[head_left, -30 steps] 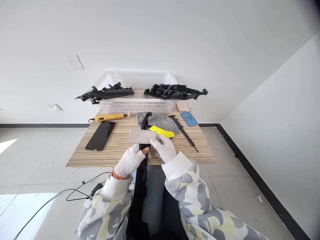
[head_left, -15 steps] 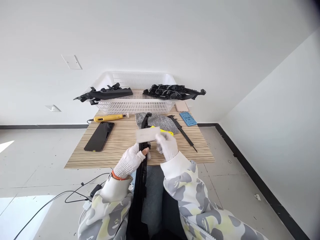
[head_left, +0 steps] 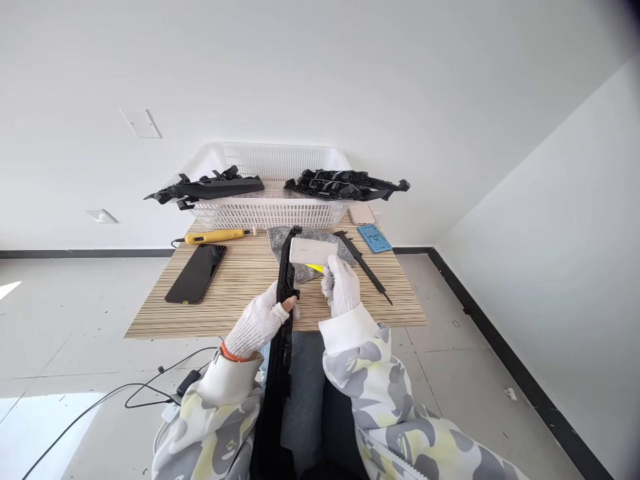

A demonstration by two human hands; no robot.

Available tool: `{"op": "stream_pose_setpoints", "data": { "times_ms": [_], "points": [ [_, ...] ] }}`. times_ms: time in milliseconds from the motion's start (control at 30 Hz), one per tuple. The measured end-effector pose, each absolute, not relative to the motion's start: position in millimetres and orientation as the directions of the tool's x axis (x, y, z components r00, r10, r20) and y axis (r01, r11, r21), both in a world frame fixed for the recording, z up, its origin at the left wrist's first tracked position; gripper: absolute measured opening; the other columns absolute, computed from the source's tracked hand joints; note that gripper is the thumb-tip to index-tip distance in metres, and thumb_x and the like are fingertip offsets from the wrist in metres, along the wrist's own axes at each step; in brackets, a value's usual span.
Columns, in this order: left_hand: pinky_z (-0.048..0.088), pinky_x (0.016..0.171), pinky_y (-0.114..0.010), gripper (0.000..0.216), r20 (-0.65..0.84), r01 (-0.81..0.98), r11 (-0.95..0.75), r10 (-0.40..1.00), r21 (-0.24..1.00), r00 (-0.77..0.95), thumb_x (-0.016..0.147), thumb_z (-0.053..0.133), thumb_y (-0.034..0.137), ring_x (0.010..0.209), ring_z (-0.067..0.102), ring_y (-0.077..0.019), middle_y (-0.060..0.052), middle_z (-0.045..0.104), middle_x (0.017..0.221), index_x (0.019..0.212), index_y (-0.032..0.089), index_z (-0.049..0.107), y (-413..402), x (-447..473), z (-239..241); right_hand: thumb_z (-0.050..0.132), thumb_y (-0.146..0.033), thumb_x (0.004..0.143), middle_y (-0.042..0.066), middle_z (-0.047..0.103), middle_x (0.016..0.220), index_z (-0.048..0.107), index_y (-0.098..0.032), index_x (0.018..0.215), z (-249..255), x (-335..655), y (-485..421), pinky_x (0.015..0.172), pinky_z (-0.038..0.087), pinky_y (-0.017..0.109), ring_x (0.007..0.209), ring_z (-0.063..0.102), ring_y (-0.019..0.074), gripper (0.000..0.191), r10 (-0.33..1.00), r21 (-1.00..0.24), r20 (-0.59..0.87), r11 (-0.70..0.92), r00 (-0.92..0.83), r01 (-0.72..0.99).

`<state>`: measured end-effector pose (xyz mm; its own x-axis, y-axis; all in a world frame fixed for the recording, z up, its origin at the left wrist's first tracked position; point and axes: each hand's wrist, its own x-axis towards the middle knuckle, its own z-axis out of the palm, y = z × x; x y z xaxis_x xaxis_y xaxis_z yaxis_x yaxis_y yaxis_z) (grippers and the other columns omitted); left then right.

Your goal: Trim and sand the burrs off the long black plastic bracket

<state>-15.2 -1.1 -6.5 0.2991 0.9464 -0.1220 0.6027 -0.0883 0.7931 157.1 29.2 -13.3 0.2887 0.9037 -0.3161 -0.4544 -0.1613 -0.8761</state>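
Seen from the head camera, a person in a camouflage-patterned jacket works with two gloved hands over a striped wooden table. Just left of the frame's lower centre, the left hand grips a long black plastic part, its bare thumb tip pressed against it; the part runs from the middle of the frame toward the bottom edge. Right of centre, the right hand pinches a flat white block by its lower right corner, the block's left edge beside the part; whether the two touch cannot be told. Behind the block lie a grey cloth and a mostly hidden yellow tool. To their right sit a dark caliper and a blue pad. At centre left, a black phone lies below a yellow corded tool. At upper centre, a white basket bears more black parts.
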Motion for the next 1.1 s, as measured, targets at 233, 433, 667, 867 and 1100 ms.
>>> {"op": "stream_pose_setpoints", "data": {
  "times_ms": [233,433,667,867,1100],
  "points": [
    [0.049,0.082,-0.037,0.043,-0.133,0.608,-0.07,0.95,0.791,0.282,0.094,0.043,0.06,0.083,0.069,-0.0262,-0.003,0.077,0.085,0.107,0.025,0.064,-2.0,-14.2,-4.0,0.084,-0.046,0.075,-0.003,0.069,0.059,0.062,-0.02,0.079,-8.8,152.1,28.9,0.027,0.03,0.016,0.032,0.05,0.0075,0.034,0.882,-0.867,-0.377,-0.227,0.284,-0.444],
    [0.049,0.079,-0.035,0.042,-0.136,0.592,-0.067,0.947,0.803,0.29,0.095,0.044,0.06,0.082,0.069,-0.0248,-0.002,0.078,0.085,0.106,0.025,0.064,-3.0,-14.3,-3.2,0.085,-0.045,0.074,-0.009,0.056,0.045,0.049,-0.023,0.07,-7.4,153.5,40.3,0.025,0.022,0.015,0.026,0.039,0.0056,0.042,0.844,-0.82,-0.416,-0.186,0.339,-0.542],
    [0.05,0.079,-0.035,0.04,-0.128,0.595,-0.07,0.95,0.801,0.284,0.094,0.045,0.059,0.082,0.069,-0.0248,-0.002,0.078,0.084,0.102,0.025,0.064,-2.1,-14.9,-4.9,0.087,-0.047,0.07,-0.009,0.057,0.046,0.051,-0.023,0.073,-8.7,154.7,41.0,0.027,0.027,0.015,0.029,0.043,0.0064,0.043,0.863,-0.842,-0.381,-0.177,0.331,-0.509],
    [0.051,0.078,-0.035,0.039,-0.119,0.576,-0.086,0.944,0.813,0.308,0.095,0.046,0.059,0.079,0.069,-0.0238,-0.002,0.077,0.083,0.103,0.025,0.064,-2.3,-14.3,-2.7,0.089,-0.051,0.068,-0.01,0.056,0.049,0.05,-0.024,0.075,-14.5,153.7,43.4,0.03,0.028,0.015,0.032,0.042,0.005,0.048,0.886,-0.846,-0.322,-0.112,0.332,-0.521],
    [0.051,0.079,-0.034,0.035,-0.123,0.581,-0.092,0.939,0.809,0.32,0.095,0.045,0.057,0.079,0.07,-0.0236,-0.001,0.077,0.083,0.094,0.025,0.062,-2.2,-14.5,-2.2,0.089,-0.051,0.067,-0.012,0.054,0.048,0.051,-0.024,0.079,-12.1,150.5,42.8,0.028,0.026,0.016,0.03,0.04,0.0053,0.048,0.898,-0.858,-0.329,-0.154,0.293,-0.49]
  ]
}}
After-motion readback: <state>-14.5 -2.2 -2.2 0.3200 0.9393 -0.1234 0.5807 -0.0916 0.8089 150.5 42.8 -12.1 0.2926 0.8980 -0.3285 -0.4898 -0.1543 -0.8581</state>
